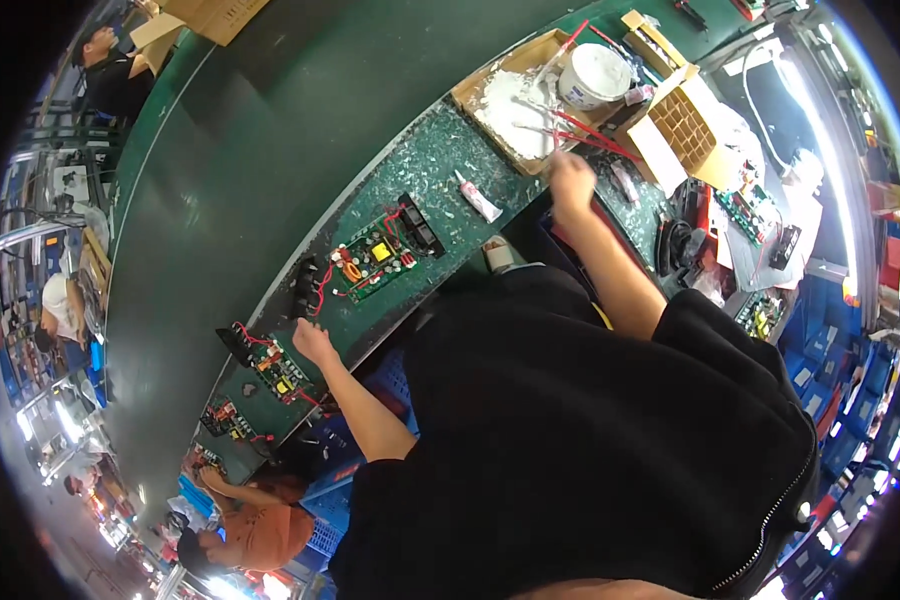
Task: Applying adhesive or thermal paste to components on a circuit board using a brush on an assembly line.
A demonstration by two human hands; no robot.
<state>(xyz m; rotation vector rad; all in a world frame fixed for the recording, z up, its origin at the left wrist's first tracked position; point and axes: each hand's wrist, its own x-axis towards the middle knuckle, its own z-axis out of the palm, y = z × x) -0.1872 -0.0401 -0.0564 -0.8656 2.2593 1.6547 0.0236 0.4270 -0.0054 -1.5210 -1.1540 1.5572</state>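
Note:
My left hand point(313, 341) is at the bench edge with its fingers drawn together; whatever is in them is too small to make out. Beside it lie a black socket panel point(307, 287) with red wires and a green circuit board point(278, 368). Another circuit board point(378, 254), with a yellow transformer and a black end panel point(422, 225), lies to the right. My right hand point(572, 187) is closed on a thin red stick point(556, 145) at the near edge of a shallow cardboard tray point(467, 98) smeared with white paste point(515, 105).
A white tub point(595, 75) stands in the tray. A tube point(479, 197) lies on the bench. An open divided carton point(682, 125) and black cables point(678, 240) are to the right. A conveyor belt point(240, 150) runs beyond. A co-worker in orange point(265, 535) works at the lower left.

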